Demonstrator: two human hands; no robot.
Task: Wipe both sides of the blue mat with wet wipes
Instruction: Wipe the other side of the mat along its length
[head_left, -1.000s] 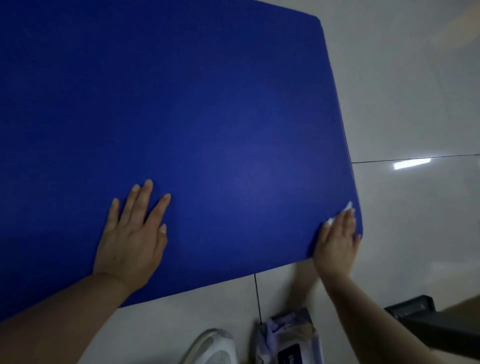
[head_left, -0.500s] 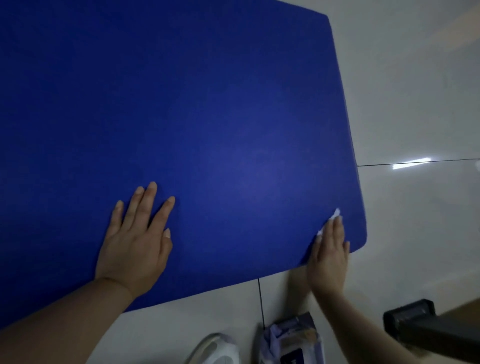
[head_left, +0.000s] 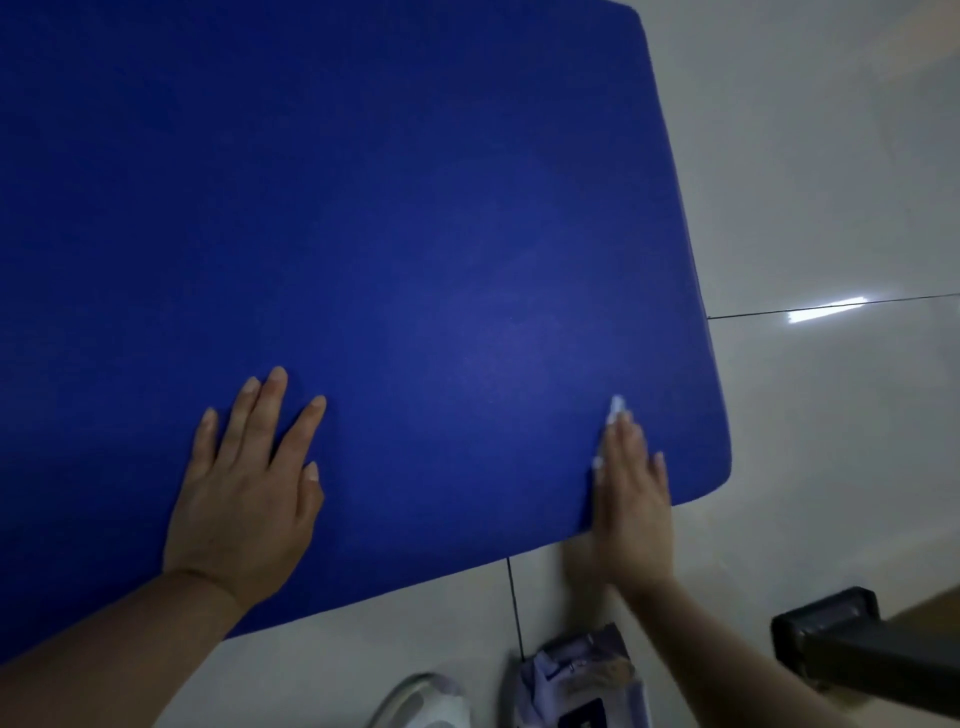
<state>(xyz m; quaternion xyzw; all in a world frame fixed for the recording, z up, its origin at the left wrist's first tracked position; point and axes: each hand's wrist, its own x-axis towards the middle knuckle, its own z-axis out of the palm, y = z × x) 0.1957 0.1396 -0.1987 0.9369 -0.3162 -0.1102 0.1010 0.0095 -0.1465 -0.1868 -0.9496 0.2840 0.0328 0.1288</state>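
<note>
The blue mat (head_left: 363, 260) lies flat on the pale tiled floor (head_left: 831, 156), filling most of the view, its near right corner rounded and close to a dark tile joint. The left hand (head_left: 244, 493) rests palm-down on the mat near its front edge, fingers spread wide and straight, in much the same spot as a second ago. The right hand (head_left: 631, 488) is flat too, fingers straight and together, pressing a white wet wipe (head_left: 615, 408) against the mat (only small bits of it peek out past the fingertips and beside the thumb). A second ago this hand sat right at the mat's near right corner; now it has slid inward, away from the right edge and toward the left hand. On the floor in front of the mat's front edge lies a purple pack of wipes (head_left: 582, 675), with a white rounded object (head_left: 421, 701) just beside it and a dark block-like thing (head_left: 852, 644) off to the right.
</note>
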